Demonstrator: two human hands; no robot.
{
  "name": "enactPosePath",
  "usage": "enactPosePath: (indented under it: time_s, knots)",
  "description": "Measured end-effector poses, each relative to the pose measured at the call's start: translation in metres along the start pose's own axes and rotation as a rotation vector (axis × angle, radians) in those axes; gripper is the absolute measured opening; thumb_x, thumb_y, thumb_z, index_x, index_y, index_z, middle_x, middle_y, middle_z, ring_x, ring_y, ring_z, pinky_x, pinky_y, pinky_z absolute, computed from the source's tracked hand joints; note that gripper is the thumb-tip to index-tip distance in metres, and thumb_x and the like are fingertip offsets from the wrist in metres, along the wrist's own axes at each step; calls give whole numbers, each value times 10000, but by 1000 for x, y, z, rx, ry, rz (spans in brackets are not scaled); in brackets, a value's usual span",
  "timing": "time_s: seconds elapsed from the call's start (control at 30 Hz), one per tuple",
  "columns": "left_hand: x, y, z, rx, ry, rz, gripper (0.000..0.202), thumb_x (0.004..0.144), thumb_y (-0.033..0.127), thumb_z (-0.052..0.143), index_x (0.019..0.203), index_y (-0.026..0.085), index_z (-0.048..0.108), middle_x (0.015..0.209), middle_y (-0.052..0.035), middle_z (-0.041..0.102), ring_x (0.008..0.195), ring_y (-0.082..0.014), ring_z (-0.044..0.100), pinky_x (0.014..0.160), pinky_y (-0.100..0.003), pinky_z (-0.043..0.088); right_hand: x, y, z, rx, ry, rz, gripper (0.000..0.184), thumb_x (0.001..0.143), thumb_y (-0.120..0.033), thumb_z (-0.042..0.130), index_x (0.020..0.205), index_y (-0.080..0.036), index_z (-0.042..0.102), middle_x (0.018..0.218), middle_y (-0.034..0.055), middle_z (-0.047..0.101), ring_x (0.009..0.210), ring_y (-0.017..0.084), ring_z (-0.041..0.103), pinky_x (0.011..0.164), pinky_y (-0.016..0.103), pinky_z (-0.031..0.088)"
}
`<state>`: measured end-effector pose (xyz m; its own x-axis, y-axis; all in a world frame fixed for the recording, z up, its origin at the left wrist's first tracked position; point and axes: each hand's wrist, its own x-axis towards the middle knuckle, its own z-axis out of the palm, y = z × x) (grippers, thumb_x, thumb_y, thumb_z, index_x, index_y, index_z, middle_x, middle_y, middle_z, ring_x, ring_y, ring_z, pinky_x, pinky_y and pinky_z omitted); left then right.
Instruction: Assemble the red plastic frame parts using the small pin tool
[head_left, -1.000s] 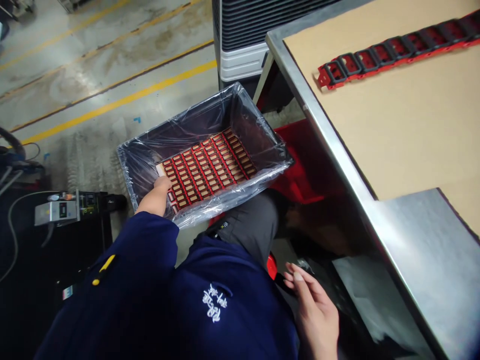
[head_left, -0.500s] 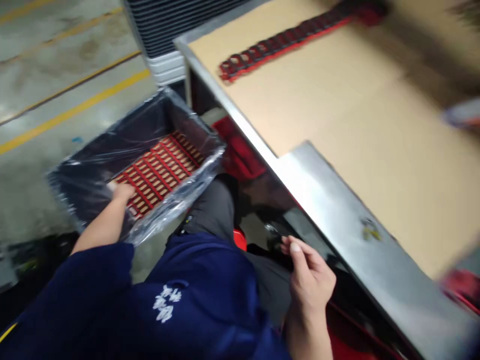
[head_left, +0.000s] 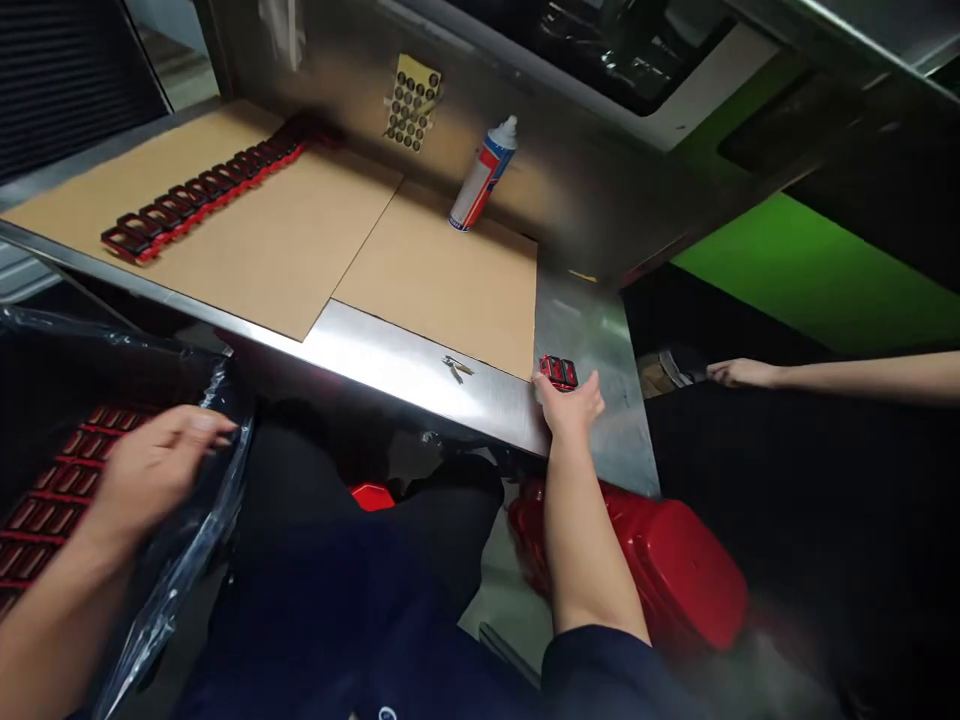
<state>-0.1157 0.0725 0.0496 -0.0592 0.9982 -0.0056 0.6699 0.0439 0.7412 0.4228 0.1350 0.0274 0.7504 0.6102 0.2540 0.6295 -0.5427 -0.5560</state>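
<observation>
**While the right hand (head_left: 570,408) reaches a small red-and-black chain piece (head_left: 558,372)**

Its fingers stand narrow at the piece's edge; I cannot tell if they grip. The piece lies on the steel surface (head_left: 375,350), beside the cardboard sheet (head_left: 442,290). It seems light and stiff, so side edges look best for holding. The left hand (head_left: 154,470), half curled, holds nothing visible near the plastic liner (head_left: 225,400).

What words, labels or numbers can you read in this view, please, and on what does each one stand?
Spray can: its red and blue label is too blurred to read.
Sheet of round stickers: any marks are too small to read.
White mark on the jacket: cut off by the frame, unreadable.
</observation>
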Motion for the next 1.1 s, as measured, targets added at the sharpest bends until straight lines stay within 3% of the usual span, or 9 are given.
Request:
enactPosePath:
  time_s: [0.1,0.23,0.37,0.5,0.57,0.7,0.8,0.97,1.1]
  knots:
    - [-4,51,24,-167,-145,272,243,946,447,570,880,285,739,875,13,762,846,-205,722,806,-340,592,9,-3,10,31,-58,61,1083,632,-501,802,1500,15,409,1456,324,542,1386,445,454,1191,548,292]
    - [-17,105,80,-346,-504,471,186,954,335,569,900,238,719,895,-47,745,842,-192,709,776,-316,568,17,-10,2,102,-48,99,927,666,-431,756,1452,-15,493,1435,291,580,1349,418,502,1184,521,317]
    - [-32,119,127,-672,-693,167,308,913,416,664,1166,241,656,1148,-100,712,951,-205,701,840,-356,581,-27,-23,-16,196,-35,78,828,771,-470,646,1435,2,496,1411,297,587,1285,388,576,1122,544,414]
    - [-37,126,151,-1097,-597,-291,742,729,493,860,1345,244,531,1344,-143,617,1055,-235,707,832,-344,598,-146,-44,-18,355,-209,-163,721,758,-486,729,1391,-173,585,1330,137,681,1188,288,662,1051,430,534]
    - [-37,129,154,-1222,-521,-394,732,694,473,896,1297,216,570,1270,-117,663,1025,-219,716,831,-317,598,-203,-55,-18,476,-247,-553,710,775,-399,765,1424,-190,565,1320,149,676,1240,326,625,1085,505,520]
    - [-37,123,145,-1285,-412,-583,507,727,421,883,1093,170,638,901,-24,740,733,-145,710,640,-241,584,-256,-69,-22,530,-249,-795,833,814,-298,779,1554,-174,417,1339,186,651,1314,377,558,1064,587,541]
    - [-37,113,130,-1286,-464,-686,459,705,380,879,1029,155,644,791,-9,737,608,-141,685,508,-217,533,-255,-65,-32,650,-441,-742,890,805,-366,804,1573,-208,383,1399,174,620,1384,395,512,1103,629,507]
    - [-45,100,111,-1365,-617,-697,487,632,331,874,1025,110,691,759,-37,735,583,-153,668,524,-240,538,-252,-58,-48,975,-886,-402,935,812,-484,829,1591,-299,346,1532,138,536,1393,326,553,1165,548,476]
    - [-55,94,111,-1434,-763,-656,408,651,342,853,947,106,701,707,-40,712,563,-149,647,555,-251,538,-255,-64,-50,1097,-1026,-374,916,760,-451,889,1544,-313,437,1475,114,601,1344,302,603,1139,484,505]
